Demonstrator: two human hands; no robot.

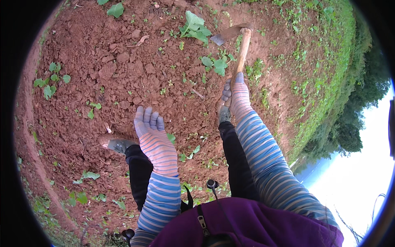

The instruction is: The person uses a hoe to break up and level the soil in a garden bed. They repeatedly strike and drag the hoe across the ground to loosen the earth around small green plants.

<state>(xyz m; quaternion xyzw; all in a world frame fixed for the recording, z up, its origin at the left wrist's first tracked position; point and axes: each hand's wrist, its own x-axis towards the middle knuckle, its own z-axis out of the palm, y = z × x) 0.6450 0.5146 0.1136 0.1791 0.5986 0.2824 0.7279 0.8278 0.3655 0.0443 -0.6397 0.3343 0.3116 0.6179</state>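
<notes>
My right hand [237, 92], in a striped knit glove with grey fingertips, is closed around the wooden handle of a hoe [243, 51]. The hoe's metal blade [226, 34] points left at the handle's far end, near a leafy green plant [196, 27] in reddish soil. Lower left, my left hand [153, 136] wears a matching glove and hangs over the soil. Its fingers are slightly bent, and it holds nothing. Another small plant [219, 64] grows just left of the hoe handle.
My two shoes [118, 145] stand on cloddy soil, the right one below the hoe hand. Young plants [51, 80] are scattered at the left. Low green weeds [333, 61] cover the right side, with trees [348, 126] beyond. An earphone [212, 184] dangles near my purple top.
</notes>
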